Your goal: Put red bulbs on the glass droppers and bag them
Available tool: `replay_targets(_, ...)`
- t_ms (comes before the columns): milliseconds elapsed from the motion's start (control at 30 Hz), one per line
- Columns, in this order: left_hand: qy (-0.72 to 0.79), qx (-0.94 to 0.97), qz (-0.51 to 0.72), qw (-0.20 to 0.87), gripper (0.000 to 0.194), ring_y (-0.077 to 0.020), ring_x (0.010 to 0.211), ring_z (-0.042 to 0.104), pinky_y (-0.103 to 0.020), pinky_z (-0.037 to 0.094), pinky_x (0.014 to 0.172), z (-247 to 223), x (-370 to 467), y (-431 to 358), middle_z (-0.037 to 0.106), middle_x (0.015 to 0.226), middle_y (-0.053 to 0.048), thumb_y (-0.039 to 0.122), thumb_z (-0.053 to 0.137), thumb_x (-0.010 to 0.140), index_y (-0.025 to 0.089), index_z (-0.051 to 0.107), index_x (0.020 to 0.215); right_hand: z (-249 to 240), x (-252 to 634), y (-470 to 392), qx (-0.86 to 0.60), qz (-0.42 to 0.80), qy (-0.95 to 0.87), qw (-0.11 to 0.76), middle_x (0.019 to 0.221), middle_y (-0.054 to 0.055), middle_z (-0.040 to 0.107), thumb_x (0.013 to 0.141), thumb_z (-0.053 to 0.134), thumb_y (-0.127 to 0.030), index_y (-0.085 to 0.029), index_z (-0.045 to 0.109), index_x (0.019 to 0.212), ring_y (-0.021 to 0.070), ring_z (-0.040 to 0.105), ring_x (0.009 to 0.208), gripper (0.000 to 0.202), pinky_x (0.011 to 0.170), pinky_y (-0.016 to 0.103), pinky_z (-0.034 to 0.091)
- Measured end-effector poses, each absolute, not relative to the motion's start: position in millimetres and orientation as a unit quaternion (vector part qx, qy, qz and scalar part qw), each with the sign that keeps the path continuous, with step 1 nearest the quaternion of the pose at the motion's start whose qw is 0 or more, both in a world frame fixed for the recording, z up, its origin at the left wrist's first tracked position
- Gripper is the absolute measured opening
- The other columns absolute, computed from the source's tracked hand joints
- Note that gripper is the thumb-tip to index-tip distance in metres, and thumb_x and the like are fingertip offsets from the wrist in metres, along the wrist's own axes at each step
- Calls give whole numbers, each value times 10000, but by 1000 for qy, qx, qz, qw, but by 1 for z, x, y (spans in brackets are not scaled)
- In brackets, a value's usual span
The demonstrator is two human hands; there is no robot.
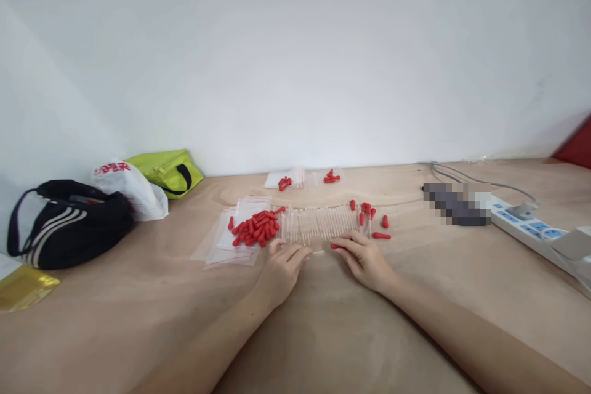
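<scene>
My right hand (364, 258) pinches a red rubber dropper bulb (334, 246) between thumb and fingers, at the near edge of a row of clear glass dropper tubes (318, 221). My left hand (285, 268) is closed, fingertips pointing right. A short stretch of a clear glass tube (318, 252) shows between the hands, its end at my left fingertips; the fingers hide the rest. Left of the row, a heap of red bulbs (253, 228) lies on clear zip bags (231, 255). Several loose red bulbs (385, 221) lie at the row's right end.
Farther back, small bags (274, 180) hold red bulbs and tubes. A black bag (78, 221), a white plastic bag (143, 191) and a lime-green bag (170, 172) stand left. A power strip (526, 225) with cables and a pixelated dark object (455, 204) lie right. A wall closes the back.
</scene>
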State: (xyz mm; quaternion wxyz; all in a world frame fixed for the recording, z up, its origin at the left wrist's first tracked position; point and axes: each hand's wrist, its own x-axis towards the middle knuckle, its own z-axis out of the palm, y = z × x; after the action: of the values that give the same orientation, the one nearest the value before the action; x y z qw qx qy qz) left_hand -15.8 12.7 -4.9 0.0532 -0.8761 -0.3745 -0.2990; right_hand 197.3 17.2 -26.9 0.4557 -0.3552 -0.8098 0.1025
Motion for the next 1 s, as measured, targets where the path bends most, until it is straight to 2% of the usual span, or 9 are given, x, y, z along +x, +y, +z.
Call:
replay_targets(167,-380,-871,-309,42,218,-120,704,582,-330,257,797,-9,-14,11,649,785,14,173,341,896,205,557,900,-26,197,17,-347,113,-833,415,882,69,566,853,409,-187,-206,578,1006,147,551,789,229,685,286,487)
replay_targets(500,-353,-879,-318,28,240,-115,706,575,-313,270,750,-10,-13,15,648,791,6,156,352,889,213,584,904,-24,191,16,-327,137,-840,410,902,71,599,851,429,-203,-203,580,1000,149,572,819,212,721,283,491)
replay_targets(800,-323,-886,-332,-2,253,-118,705,571,-300,287,692,-15,-12,17,660,800,-9,136,358,874,198,599,917,-26,193,15,-305,103,-845,426,803,59,629,851,434,-228,-185,598,917,139,576,727,182,650,263,487)
replay_targets(1000,-335,-891,-306,-14,268,-132,681,551,-304,283,662,-13,-10,16,647,763,-13,102,356,837,194,606,869,-29,193,15,-299,83,-860,405,780,62,620,854,428,-241,-180,595,905,152,559,712,185,637,280,476)
